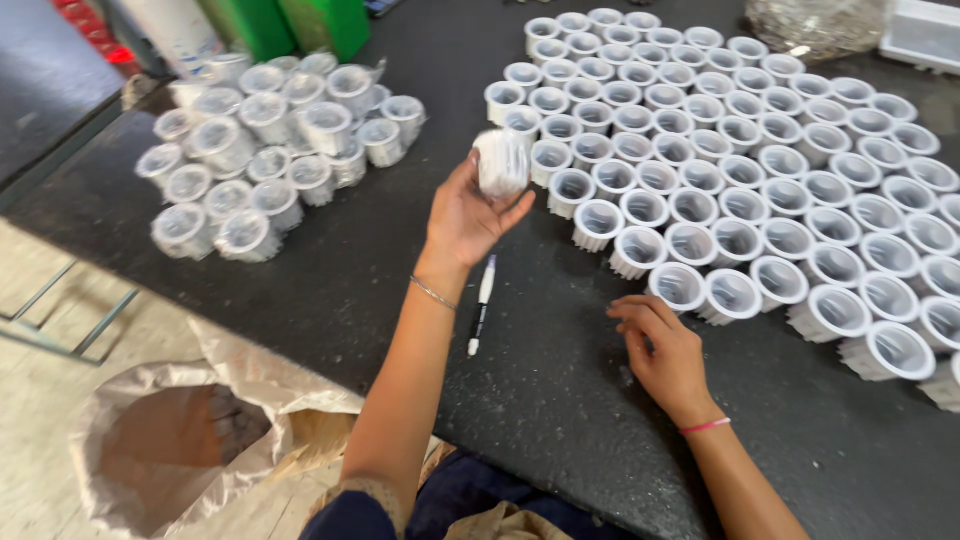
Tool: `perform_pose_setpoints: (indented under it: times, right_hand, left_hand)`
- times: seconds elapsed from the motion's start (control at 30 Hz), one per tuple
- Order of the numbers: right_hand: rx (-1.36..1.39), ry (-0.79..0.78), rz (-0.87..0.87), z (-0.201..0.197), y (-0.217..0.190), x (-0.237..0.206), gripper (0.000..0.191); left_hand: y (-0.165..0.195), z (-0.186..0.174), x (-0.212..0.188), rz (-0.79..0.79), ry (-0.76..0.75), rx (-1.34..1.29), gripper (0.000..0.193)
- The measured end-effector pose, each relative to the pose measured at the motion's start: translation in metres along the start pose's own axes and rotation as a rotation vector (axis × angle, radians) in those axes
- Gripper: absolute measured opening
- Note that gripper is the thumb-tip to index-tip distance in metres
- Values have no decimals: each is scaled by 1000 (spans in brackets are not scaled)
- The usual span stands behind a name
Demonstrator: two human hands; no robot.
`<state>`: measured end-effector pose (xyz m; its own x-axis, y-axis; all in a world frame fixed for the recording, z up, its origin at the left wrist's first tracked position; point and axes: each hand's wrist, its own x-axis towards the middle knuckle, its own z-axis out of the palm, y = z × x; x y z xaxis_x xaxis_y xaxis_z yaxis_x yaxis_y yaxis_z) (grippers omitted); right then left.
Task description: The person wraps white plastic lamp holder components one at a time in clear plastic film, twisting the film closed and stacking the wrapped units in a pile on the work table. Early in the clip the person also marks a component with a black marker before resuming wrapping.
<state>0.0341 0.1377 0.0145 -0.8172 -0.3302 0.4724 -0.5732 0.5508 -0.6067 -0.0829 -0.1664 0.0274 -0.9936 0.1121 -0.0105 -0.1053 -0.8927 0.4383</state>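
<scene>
Dark and speckled, the worktable (560, 400) fills most of the view, with a bare floor beyond its near edge; the left hand (468, 215) is raised above the table, palm up, fingers curled round one white finned cup (502, 163), which is blurred and sits upright in the grasp; a thin bangle circles that wrist; just below the wrist a pen (482, 305) with a white barrel and dark grip lies flat on the table; the right hand (665, 350) rests on the table beside the pen, fingers bent and holding nothing, its fingertips close to the nearest cup of the big array; a pink band is on that wrist; the array of white finned cups (760, 180) stands in tight rows beyond the pen and to its right, mouths up; on the pen's far left, well apart, sits a heap of wrapped cups (270, 150); an open sack (180, 440) lies on the floor near the table's edge.
</scene>
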Motion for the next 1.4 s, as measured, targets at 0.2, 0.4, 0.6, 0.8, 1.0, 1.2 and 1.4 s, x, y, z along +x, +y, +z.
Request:
perform_pose_setpoints:
  times: [0.2, 0.4, 0.6, 0.8, 1.0, 1.2, 1.4]
  right_hand:
    - [55, 159, 67, -7, -5, 5, 21]
    - [-53, 327, -56, -13, -19, 5, 29]
    - [-191, 248, -129, -22, -29, 6, 31]
    - [-221, 125, -123, -21, -32, 5, 32]
    - [-201, 128, -80, -13, -29, 4, 25]
    - [196, 245, 120, -12, -15, 0, 13]
    - [920, 221, 472, -2, 7, 2, 11]
  left_hand:
    - [-71, 11, -6, -210, -88, 5, 46]
    - [-118, 23, -26, -371, 53, 408, 41]
    - [-132, 37, -41, -167, -63, 653, 38]
    - [-128, 44, -46, -49, -13, 972, 46]
    - [-135, 41, -46, 51, -50, 1075, 46]
    - [-102, 28, -27, -75, 113, 654, 40]
    - [-97, 24, -25, -298, 112, 173, 24]
